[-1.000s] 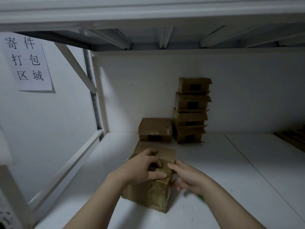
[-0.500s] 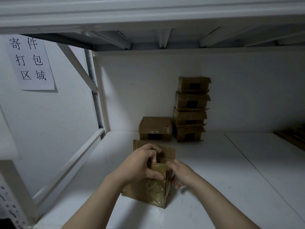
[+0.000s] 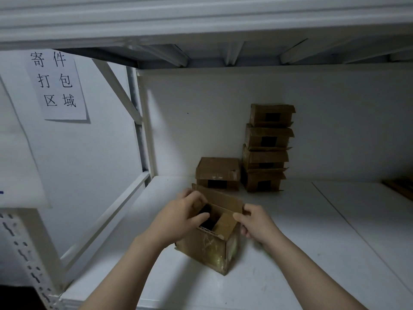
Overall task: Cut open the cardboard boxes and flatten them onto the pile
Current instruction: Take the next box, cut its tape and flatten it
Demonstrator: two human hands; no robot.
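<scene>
Centre of the frame, low down: the open box point(image 3: 207, 242) stands upright on the white shelf point(image 3: 312, 253), one corner turned toward us, top gaping dark. The left hand point(image 3: 181, 217) is over the box's left rim, fingers curled down onto the cardboard and thumb reaching across the opening. That looks like a bracing grip, holding the box steady while the top is spread. The right hand point(image 3: 254, 222) is at the opposite side, thumb and fingertips pinching the corner of the right-hand flap. The far flap point(image 3: 223, 198) stands up behind both hands.

My read is that the flaps are being pulled apart, one hand anchoring and one peeling, so the walls can be collapsed next. No blade shows in either hand.

Behind, against the back wall, a single box point(image 3: 218, 174) sits just left of a stack of four boxes point(image 3: 267, 148), the two nearly touching. Parked out of the way, they leave working room in front. All five look unflattened, so plenty remains.

At the far right edge there's a brown slab point(image 3: 400, 186). It could be the pile, though I cannot tell. A paper sign point(image 3: 57, 86) hangs at the upper left.
</scene>
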